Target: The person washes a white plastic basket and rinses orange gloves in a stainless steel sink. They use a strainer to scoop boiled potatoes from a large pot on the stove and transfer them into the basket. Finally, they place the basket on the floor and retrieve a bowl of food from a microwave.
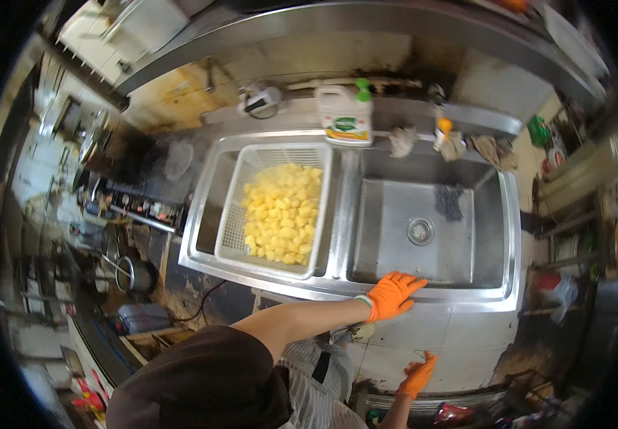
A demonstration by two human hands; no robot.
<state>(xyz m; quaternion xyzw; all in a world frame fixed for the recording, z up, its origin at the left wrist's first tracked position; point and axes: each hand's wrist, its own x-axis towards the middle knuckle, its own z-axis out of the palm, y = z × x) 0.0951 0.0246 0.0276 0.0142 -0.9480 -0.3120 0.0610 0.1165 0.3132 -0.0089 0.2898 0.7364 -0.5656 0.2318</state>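
My left hand, in an orange glove with a pale cuff, rests on the front rim of the right sink basin. Its fingers are spread and hold nothing. Lower and apart from the sink, my right hand wears a matching glove; one finger points out, others look partly curled, and no object shows in it. A white perforated plastic basket fills most of the left basin. Inside lie many yellow, peeled potato-like pieces, hazy as if steaming. A dark mesh scrubber lies near the drain.
Behind the sink stand a large detergent jug with a green pump and an orange-capped bottle. Crumpled cloths lie on the back ledge. A dark stove adjoins at left. A metal shelf overhangs the back.
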